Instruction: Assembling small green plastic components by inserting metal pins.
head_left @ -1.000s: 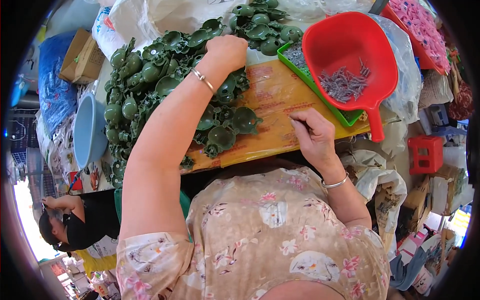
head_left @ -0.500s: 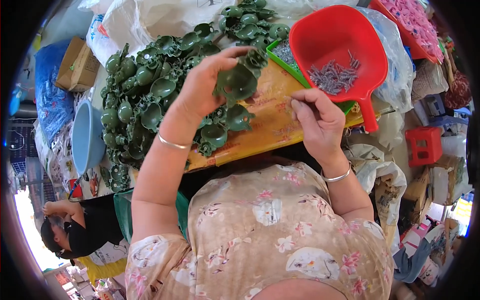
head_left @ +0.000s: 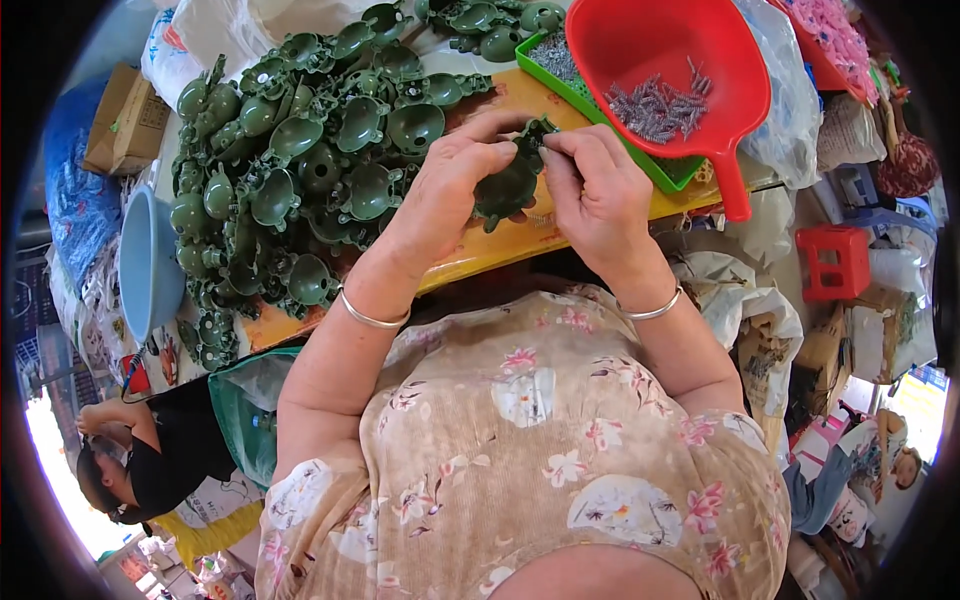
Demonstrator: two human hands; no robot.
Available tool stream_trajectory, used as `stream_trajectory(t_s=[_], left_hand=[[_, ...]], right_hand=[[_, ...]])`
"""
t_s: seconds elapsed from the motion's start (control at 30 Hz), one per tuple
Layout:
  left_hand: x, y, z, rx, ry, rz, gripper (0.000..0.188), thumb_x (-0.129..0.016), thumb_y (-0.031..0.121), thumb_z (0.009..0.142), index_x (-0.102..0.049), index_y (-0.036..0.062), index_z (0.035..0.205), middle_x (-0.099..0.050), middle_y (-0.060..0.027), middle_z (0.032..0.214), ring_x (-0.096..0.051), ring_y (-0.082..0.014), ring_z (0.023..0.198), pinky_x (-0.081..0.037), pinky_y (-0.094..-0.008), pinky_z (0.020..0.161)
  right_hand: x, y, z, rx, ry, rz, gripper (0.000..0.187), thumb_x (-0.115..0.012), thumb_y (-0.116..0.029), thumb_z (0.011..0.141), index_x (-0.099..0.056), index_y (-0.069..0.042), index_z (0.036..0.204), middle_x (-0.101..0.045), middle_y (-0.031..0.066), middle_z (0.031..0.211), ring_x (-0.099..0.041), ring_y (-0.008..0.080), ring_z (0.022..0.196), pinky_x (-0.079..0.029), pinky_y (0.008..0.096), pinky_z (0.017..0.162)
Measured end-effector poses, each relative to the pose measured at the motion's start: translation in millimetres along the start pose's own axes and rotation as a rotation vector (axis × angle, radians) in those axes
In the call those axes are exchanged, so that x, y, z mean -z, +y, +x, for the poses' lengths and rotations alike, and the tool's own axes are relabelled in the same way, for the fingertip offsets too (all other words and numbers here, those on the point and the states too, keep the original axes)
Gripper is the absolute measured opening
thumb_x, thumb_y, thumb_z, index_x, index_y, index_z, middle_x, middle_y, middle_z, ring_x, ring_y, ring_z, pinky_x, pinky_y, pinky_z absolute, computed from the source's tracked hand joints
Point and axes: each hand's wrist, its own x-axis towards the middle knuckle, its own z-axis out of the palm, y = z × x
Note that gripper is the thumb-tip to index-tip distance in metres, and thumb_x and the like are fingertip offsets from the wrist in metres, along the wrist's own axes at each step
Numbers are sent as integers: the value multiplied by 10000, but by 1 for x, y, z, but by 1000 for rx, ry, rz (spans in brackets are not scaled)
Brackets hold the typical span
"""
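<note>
Over the yellow-covered table edge, my left hand point(head_left: 445, 185) grips a dark green plastic part point(head_left: 505, 192) with a rounded cup shape and a knobby end. The fingertips of my right hand point(head_left: 608, 198) are pinched together against the knobby upper end of that part. Whatever sits between those right fingertips is hidden or too small to make out. To the left lies a big heap of similar green cup-shaped parts point(head_left: 296, 137). Beyond my right hand, a red plastic scoop point(head_left: 690, 45) holds several small grey metal springs point(head_left: 660, 108).
The scoop rests over a green tray point(head_left: 680, 180) of small grey pieces. A blue basin point(head_left: 150, 265) and cardboard box point(head_left: 128, 120) stand left. A red stool point(head_left: 833, 262) is at the right. One person point(head_left: 180, 450) sits lower left; another point(head_left: 895, 450) is far right.
My hands have come together: the right moved left onto the green part, and the left lowered slightly with it. The whole view has shifted a little.
</note>
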Motion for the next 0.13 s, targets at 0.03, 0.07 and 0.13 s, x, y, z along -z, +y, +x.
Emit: stream_trajectory(t_s=[0.03, 0.07, 0.13], left_hand=[[0, -2, 0, -14, -3, 37, 391, -461, 170, 881, -539, -16, 1215, -609, -68, 892, -582, -130, 719, -532, -294, 611], [0, -3, -1, -11, -3, 35, 391, -461, 170, 881, -539, -16, 1215, -609, -68, 892, -582, -130, 719, -532, -294, 611], [0, -6, -1, -83, -19, 236, 418, -503, 199, 866, -535, -7, 1228, -606, -72, 896, -577, -109, 734, -529, -272, 652]], right_hand=[[-1, 0, -2, 15, 5, -37, 178, -648, 0, 791, -589, -22, 957, -578, 136, 834, -593, 314, 695, -486, 377, 595], [-2, 0, -4, 11, 3, -38, 178, -648, 0, 791, -589, -22, 957, -578, 136, 834, -593, 314, 695, -486, 377, 595], [-6, -1, -8, 19, 13, -72, 202, -662, -11, 786, -589, -38, 972, -581, 133, 856, -597, 318, 694, -488, 376, 595]])
